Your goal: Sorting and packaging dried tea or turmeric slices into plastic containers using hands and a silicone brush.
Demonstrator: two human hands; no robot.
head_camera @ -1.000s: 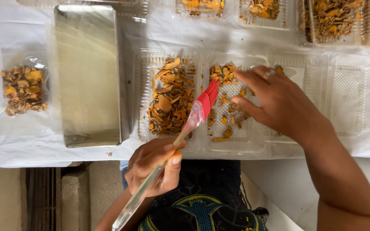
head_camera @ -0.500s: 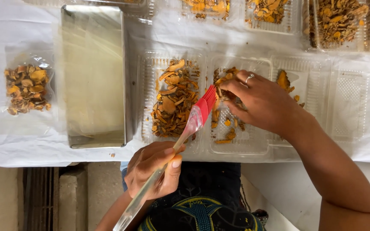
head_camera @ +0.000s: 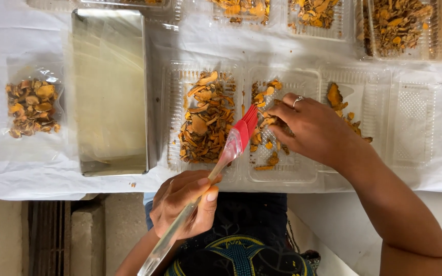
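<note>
The left hand (head_camera: 185,204) was curled shut near the body, thumb on top; the right hand (head_camera: 310,130) reached farther out, palm down, fingers bent.

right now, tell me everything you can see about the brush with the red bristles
The brush has a flat red head, silicone by its look, on a long clear handle that seems to be plastic. It slants from lower left to upper right. The left hand grips the handle near its middle; the handle's end passes down out of view. Its red tip lies over the edge between two clear trays of dried orange slices, near the right hand.
</note>
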